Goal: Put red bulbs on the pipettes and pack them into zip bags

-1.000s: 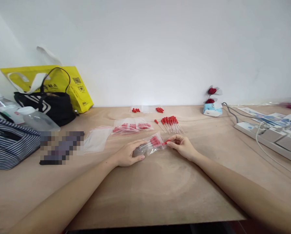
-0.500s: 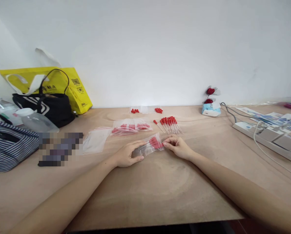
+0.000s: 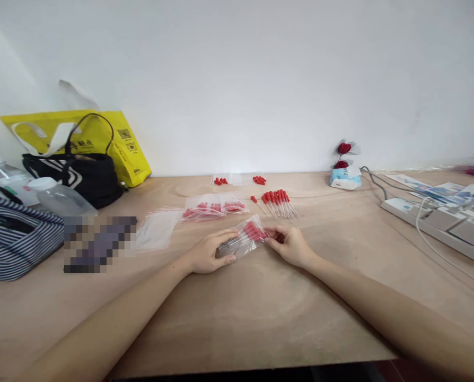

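Observation:
A clear plastic bag [image 3: 243, 245] with several red-tipped sticks [image 3: 254, 231] inside lies between my hands, low over the table. My left hand [image 3: 209, 252] grips its left end between thumb and fingers. At the right end, my right hand [image 3: 288, 243] pinches the bag's edge beside the red tips. Behind it, a row of red-tipped sticks [image 3: 277, 198] lies on the table, with one more stick [image 3: 254, 199] apart to the left. Filled bags [image 3: 205, 208] overlap to the left, beside flat bags [image 3: 157, 230] with nothing red in them.
Two small bags with red pieces [image 3: 260, 181] lie near the wall. A striped bag [image 3: 18, 239], a bottle [image 3: 62, 197], a black bag [image 3: 96, 178] and a yellow bag [image 3: 131, 154] stand left. A power strip [image 3: 451, 225] and a blue packet [image 3: 345, 179] are right.
My right hand's fingers have shifted slightly at the bag's right end, and the bag's near edge spreads a little wider. My left hand keeps its hold.

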{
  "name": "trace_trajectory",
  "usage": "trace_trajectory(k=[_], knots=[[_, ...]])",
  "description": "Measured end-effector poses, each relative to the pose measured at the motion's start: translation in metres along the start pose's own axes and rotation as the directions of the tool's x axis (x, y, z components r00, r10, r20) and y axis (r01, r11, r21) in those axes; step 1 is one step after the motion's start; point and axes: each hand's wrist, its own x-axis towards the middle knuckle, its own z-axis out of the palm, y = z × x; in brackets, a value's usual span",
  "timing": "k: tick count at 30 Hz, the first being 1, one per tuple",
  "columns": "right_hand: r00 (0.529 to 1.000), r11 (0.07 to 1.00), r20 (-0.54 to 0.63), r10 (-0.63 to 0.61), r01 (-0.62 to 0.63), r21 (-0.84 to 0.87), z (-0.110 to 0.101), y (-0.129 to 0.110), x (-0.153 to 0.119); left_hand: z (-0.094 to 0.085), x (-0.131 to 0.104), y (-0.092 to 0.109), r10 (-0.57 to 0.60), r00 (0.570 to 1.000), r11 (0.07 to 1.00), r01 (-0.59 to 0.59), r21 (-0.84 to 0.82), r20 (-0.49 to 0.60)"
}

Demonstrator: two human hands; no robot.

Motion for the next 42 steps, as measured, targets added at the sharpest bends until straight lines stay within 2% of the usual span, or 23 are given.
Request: trace_trajectory(k=[8, 16, 21, 25, 31, 35, 37, 40, 42], knots=[[0.99, 0.989, 0.07, 0.126, -0.131, 0.074, -0.009, 0.015, 0.007, 0.0, -0.001, 0.0, 0.012, 1.0, 1.0, -0.012, -0.008, 0.003], [0.987, 0.987, -0.027, 0.16, -0.159, 0.027, -0.006, 0.01, 0.005, 0.001, -0.001, -0.002, 0.013, 1.0, 1.0, -0.013, -0.005, 0.014], [0.983, 0.983, -0.038, 0.179, -0.177, 0.048, -0.004, 0.014, 0.005, 0.0, -0.001, 0.0, -0.006, 1.0, 1.0, 0.006, 0.0, 0.019], [0.983, 0.977, -0.035, 0.181, -0.176, 0.122, -0.002, 0.016, 0.006, -0.001, -0.001, 0.002, -0.007, 1.0, 1.0, 0.007, 0.009, 0.024], [0.987, 0.924, 0.031, 0.157, -0.158, 0.349, -0.004, 0.006, 0.006, -0.003, 0.0, 0.004, 0.036, 0.999, 0.999, -0.035, -0.027, 0.014], [0.958, 0.882, 0.149, 0.244, -0.283, 0.377, -0.01, 0.002, 0.008, -0.004, 0.0, 0.004, 0.059, 0.998, 0.998, -0.058, -0.035, 0.018], [0.94, 0.871, 0.131, 0.314, -0.34, 0.355, -0.012, 0.002, 0.01, -0.005, 0.0, 0.003, 0.067, 0.997, 0.997, -0.066, -0.042, 0.027], [0.885, 0.833, 0.108, 0.453, -0.463, 0.304, -0.013, 0.002, 0.017, -0.005, 0.0, 0.003, 0.064, 0.997, 0.997, -0.062, -0.051, 0.031], [0.848, 0.811, 0.167, 0.503, -0.53, 0.247, -0.014, -0.001, 0.023, -0.005, 0.0, 0.003, 0.067, 0.997, 0.996, -0.065, -0.055, 0.036]])
